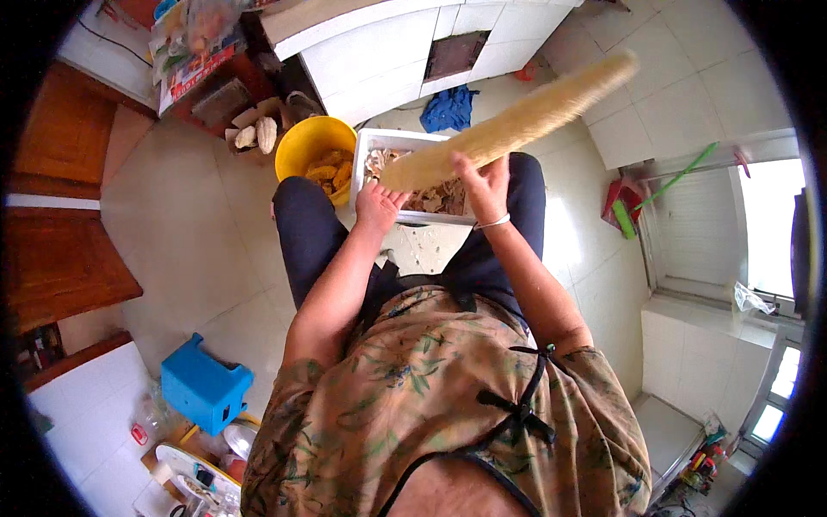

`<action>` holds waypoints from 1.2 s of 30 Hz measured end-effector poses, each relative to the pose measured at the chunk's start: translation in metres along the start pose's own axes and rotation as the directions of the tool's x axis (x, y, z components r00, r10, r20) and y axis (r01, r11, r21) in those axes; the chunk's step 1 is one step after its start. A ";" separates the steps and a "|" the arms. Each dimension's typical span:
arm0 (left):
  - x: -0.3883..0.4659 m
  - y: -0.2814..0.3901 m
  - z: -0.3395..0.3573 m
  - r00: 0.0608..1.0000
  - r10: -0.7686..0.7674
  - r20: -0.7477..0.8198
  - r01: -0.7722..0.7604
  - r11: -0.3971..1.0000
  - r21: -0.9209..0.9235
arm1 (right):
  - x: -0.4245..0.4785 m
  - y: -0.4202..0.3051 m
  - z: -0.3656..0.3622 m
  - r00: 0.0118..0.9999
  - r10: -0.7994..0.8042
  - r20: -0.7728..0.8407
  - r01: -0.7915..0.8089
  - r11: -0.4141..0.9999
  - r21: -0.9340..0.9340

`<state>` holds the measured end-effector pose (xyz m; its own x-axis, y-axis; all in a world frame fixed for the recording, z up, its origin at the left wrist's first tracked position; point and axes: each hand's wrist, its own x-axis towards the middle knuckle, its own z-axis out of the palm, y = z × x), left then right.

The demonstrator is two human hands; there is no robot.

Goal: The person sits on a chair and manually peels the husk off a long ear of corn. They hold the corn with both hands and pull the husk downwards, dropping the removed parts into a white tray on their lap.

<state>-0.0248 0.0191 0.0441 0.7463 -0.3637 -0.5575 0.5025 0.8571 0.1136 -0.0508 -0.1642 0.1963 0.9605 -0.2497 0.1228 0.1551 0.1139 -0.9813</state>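
Observation:
A long, fibrous, pale yellow dried loofah (523,129) slants up to the right above a white foam box (407,136). My right hand (489,184) grips its underside near the middle, thumb along the near side. At the loofah's lower left end is my left hand (380,205), palm up with the fingers extended, just below that end; whether the fingertips touch it is hard to tell. Brown flakes of dry peel (439,199) lie in the box between my knees. A yellow bucket (303,139) with brownish-yellow pieces (333,171) stands left of the box.
Two pale loofah-like pieces (266,134) sit in a small cardboard box at the upper left. Blue cloth or plastic (450,108) lies beyond the foam box. A blue plastic stool (205,381) is behind me to the left. A red dustpan (617,199) and green broom (672,178) lean at right.

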 end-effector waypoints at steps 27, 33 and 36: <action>-0.009 0.001 0.022 0.984 0.074 -0.160 -0.050 0.987 0.151 | -0.012 0.046 -0.014 0.987 -0.129 0.099 0.156 0.925 -0.345; -0.001 0.004 0.012 0.927 0.181 -0.329 -0.147 0.981 0.126 | -0.015 0.014 0.000 1.000 -0.006 0.026 0.010 0.991 -0.132; -0.004 0.001 0.007 0.994 0.020 -0.108 -0.018 1.000 0.026 | -0.035 0.036 0.014 0.999 -0.052 0.011 0.053 0.993 -0.110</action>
<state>-0.0242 0.0187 0.0523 0.7048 -0.3045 -0.6407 0.5003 0.8537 0.1446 -0.0753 -0.1381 0.1588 0.9538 -0.2442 0.1751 0.1792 -0.0054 -0.9838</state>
